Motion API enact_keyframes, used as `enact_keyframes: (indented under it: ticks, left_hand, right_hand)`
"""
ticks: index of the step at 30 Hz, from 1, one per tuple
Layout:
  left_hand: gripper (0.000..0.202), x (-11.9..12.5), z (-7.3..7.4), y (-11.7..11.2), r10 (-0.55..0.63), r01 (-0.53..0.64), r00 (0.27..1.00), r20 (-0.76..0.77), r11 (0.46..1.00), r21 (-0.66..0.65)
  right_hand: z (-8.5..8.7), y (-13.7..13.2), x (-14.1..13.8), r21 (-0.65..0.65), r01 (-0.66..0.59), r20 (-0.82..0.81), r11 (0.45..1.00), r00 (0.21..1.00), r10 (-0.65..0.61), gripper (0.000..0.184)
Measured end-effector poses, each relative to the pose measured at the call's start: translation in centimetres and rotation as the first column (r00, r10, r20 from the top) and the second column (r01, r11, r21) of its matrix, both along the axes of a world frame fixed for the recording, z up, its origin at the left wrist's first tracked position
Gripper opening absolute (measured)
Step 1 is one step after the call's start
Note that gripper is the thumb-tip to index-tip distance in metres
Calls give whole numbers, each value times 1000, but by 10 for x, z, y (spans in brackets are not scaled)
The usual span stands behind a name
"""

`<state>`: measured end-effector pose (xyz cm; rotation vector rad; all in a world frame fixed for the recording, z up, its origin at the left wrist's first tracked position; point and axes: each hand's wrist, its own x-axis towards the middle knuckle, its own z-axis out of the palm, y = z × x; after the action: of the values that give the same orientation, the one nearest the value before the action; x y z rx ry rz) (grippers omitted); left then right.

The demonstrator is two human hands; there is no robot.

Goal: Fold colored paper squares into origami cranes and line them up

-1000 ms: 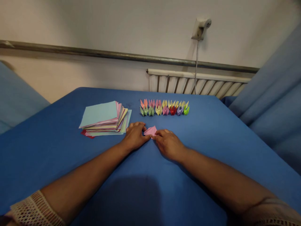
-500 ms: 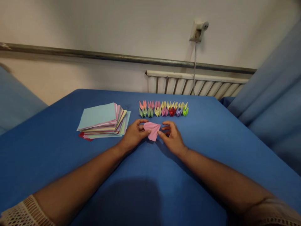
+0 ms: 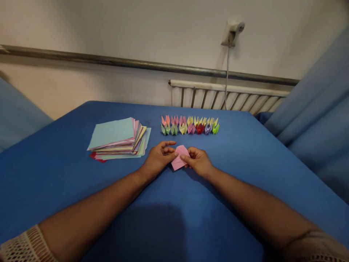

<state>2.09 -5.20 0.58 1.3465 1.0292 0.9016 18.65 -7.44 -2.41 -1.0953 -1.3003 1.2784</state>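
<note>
So from the head view, looking down past my own arms: I've got a small folded piece of pink paper [image 3: 178, 165] between my hands, around the middle of the blue worktop [image 3: 245, 156], on the near side of the finished birds. My right hand [image 3: 201, 162] has it pinched, thumb pressed flat on the face toward me and the other fingers curled in behind the right edge. My left hand [image 3: 157, 158] is pinching the left edge too, thumb tip on the paper, while the index finger pokes out straight toward the right, just past the far side of it. The paper's tilted, with one corner pointing down toward me; can't really tell if that corner touches the cloth. Far side of my hands there's a double row of origami cranes [image 3: 200, 129], seven in the near row going green, green, yellow, pink, red, purple, bright green left to right, and the far row is coral, pinks and yellows, packed close behind. Over on the left, near my left hand but not touching it, sits a messy stack of colored sheets [image 3: 113, 133], light blue on top, with a bit of red sticking out at the bottom. Way at the back, a metal rail [image 3: 136, 64] runs along the wall above a white radiator [image 3: 218, 86].
</note>
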Motion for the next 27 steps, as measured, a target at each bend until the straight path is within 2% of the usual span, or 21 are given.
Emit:
enact_keyframes:
  ticks: [4,10,17,23,27]
  left_hand:
    - [52,2,2,-2,-42,42,999,3,996,-78]
    - [45,1,0,0,-8,9,1000,17,997,-70]
    - [46,2,-3,1,-39,43,998,44,995,-88]
    - [41,3,-2,2,-9,12,999,37,998,-69]
    - [41,3,0,3,28,-28,1000,5,998,-61]
  right_hand:
    - [-2,0,-1,29,28,4,999,1000,-28,35]
    - [-3,1,2,-3,14,27,1000,1000,-14,29]
    - [-2,0,3,-8,2,57,1000,998,-1,27]
    - [-1,0,5,-14,-9,26,1000,1000,9,32]
    - [2,1,9,-75,-27,-43,997,999,24,44]
